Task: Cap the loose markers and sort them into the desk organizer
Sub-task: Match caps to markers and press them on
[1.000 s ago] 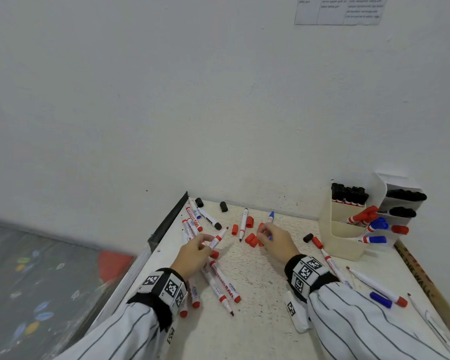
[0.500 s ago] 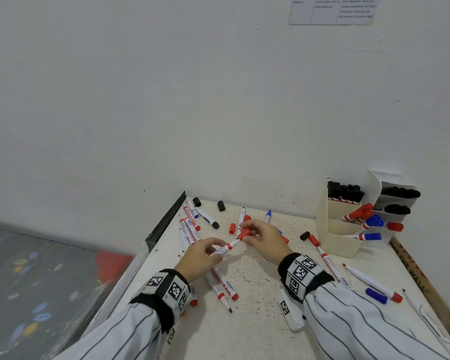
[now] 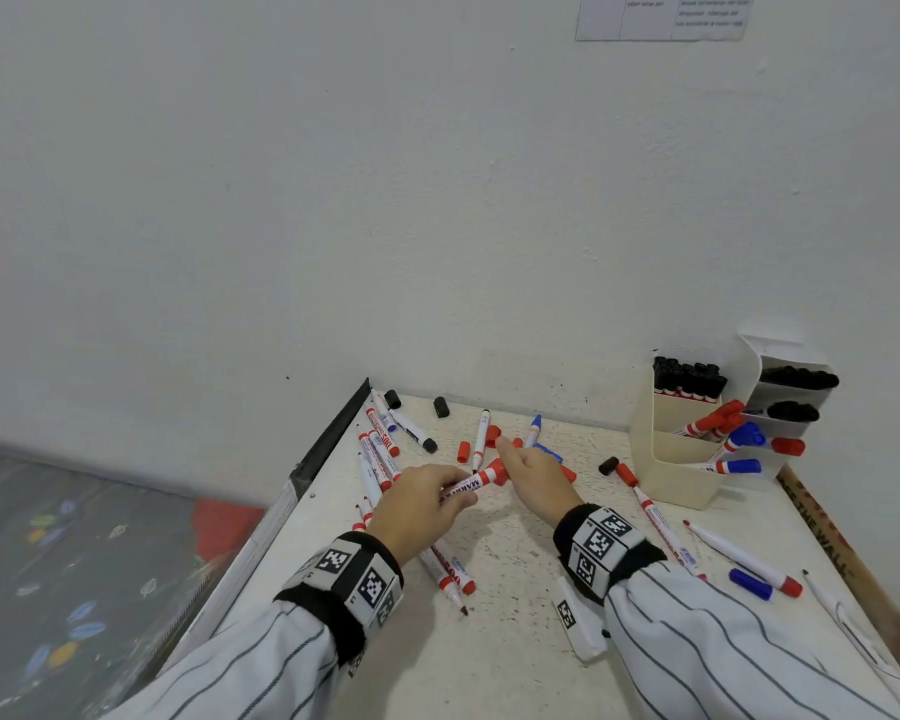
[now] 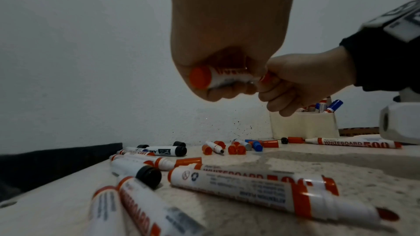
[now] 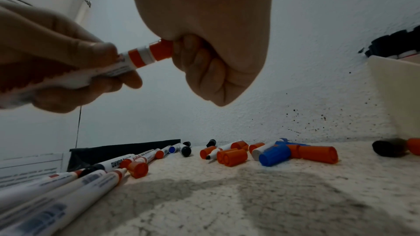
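Note:
My left hand (image 3: 440,498) grips the white barrel of a red whiteboard marker (image 3: 468,484) just above the table. A red cap (image 5: 160,51) sits on its tip. My right hand (image 3: 528,467) curls round that cap, meeting the left hand over the middle of the table. The cream desk organizer (image 3: 671,459) stands at the back right with black, red and blue markers in its compartments. Several uncapped red markers (image 3: 380,454) lie to the left, and loose red caps (image 3: 463,452) lie behind my hands.
The table (image 3: 515,657) ends at a black-edged drop on the left (image 3: 328,444) and meets the wall behind. More markers (image 3: 661,527) and a blue cap (image 3: 749,584) lie to the right, beside a wooden strip (image 3: 827,532). Black caps (image 3: 440,406) sit near the wall.
My right hand picked a red cap from the pile and brought it to the tip of the marker in my left hand. The cap now sits on the marker.

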A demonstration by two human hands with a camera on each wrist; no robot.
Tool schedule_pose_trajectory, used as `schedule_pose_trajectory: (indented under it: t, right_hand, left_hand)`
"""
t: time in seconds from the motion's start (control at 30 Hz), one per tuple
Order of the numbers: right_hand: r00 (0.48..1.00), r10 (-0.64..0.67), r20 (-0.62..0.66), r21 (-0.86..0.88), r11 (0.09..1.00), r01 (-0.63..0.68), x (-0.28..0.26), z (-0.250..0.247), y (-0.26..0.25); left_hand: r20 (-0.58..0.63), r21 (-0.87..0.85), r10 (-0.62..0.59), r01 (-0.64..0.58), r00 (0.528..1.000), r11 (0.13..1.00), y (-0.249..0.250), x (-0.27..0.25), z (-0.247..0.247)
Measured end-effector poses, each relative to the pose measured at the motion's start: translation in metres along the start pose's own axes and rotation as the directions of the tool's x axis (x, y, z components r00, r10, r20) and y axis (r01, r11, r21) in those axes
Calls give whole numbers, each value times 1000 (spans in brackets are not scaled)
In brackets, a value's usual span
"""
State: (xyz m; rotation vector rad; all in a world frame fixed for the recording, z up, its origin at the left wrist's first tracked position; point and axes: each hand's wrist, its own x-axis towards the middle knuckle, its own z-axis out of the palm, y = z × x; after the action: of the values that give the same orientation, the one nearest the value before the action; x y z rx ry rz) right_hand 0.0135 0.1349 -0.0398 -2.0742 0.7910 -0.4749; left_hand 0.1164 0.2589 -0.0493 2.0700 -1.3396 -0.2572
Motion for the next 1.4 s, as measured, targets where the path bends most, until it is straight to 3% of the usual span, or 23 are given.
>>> schedule_pose_trajectory:
  t: [0.13, 0.43, 0.5, 0.57, 0.73, 0.83, 0.93, 1.07, 1.13, 1.23, 1.4]
  right_hand:
    - [1000, 5, 7, 19, 1000, -5, 0, 1, -3]
    - [991, -123, 45, 81, 990, 119, -3, -4, -1]
    - [986, -162, 45, 88, 983, 158, -2, -4, 2]
    - [977, -205, 52, 81, 976, 201, -3, -3, 4]
    - [955, -285, 85, 40, 958, 283, -8, 2, 11]
    - [944, -304, 129, -7, 951, 308, -6, 0, 9]
    - [939, -314, 141, -38, 946, 322, 1, -3, 8]
    - [964, -259, 62, 11, 966, 259, 11, -18, 10]
    - [976, -211, -55, 81, 973, 215, 14, -34, 10]
    - [958, -157, -241, 171, 964, 202, 17, -67, 14]
    - [871, -148, -468, -14, 987, 160, 22, -131, 30]
  left_hand:
    - [24, 85, 45, -47, 999, 995, 3, 3, 5]
    - [240, -106, -53, 80, 969, 991, 24, 4, -7]
    - [325, -241, -90, 175, 941, 955, 27, 1, -6]
    - [428, -391, -131, 314, 894, 865, 28, -2, -7]
    - [556, -467, -133, 441, 820, 767, 20, -4, -10]
    - [539, -480, -122, 423, 833, 769, 15, -2, -9]
    - [463, -508, -121, 375, 878, 775, 13, 2, -9]
    - [226, -225, -261, 311, 939, 924, 4, 5, -9]
    - [127, -52, -396, 405, 910, 913, -14, 6, -5]
    - [166, 279, -495, 441, 853, 853, -31, 4, 3]
    - [221, 433, -384, 263, 896, 862, -28, 2, 20]
